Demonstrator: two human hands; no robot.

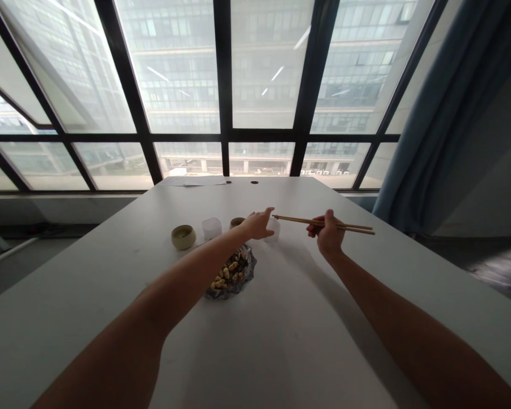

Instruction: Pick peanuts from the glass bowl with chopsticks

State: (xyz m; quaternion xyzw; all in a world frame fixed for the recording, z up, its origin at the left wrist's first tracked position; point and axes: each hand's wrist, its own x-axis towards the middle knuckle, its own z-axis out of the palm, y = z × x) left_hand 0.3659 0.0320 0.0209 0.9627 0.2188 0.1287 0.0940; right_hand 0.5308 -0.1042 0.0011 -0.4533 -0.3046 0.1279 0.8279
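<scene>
My right hand (327, 230) grips a pair of wooden chopsticks (298, 220), their tips pointing left. Those tips lie close to my left hand (259, 223), whose thumb and fingers are spread apart. Just beside the left hand stands a translucent white cup (273, 230), partly hidden by it; whether they touch I cannot tell. Under my left forearm sits a clear, wavy-edged glass bowl (250, 271) of peanuts (230, 271) in their shells, half covered by the arm. Behind the left wrist a small brown-green cup (237, 221) shows only in part.
Further left on the white table (255, 341) are an olive-green cup (183, 237) and another translucent cup (212, 228). White paper sheets (193, 181) lie at the far edge, near two dark round holes. Windows rise behind; a blue curtain (430, 125) hangs at right.
</scene>
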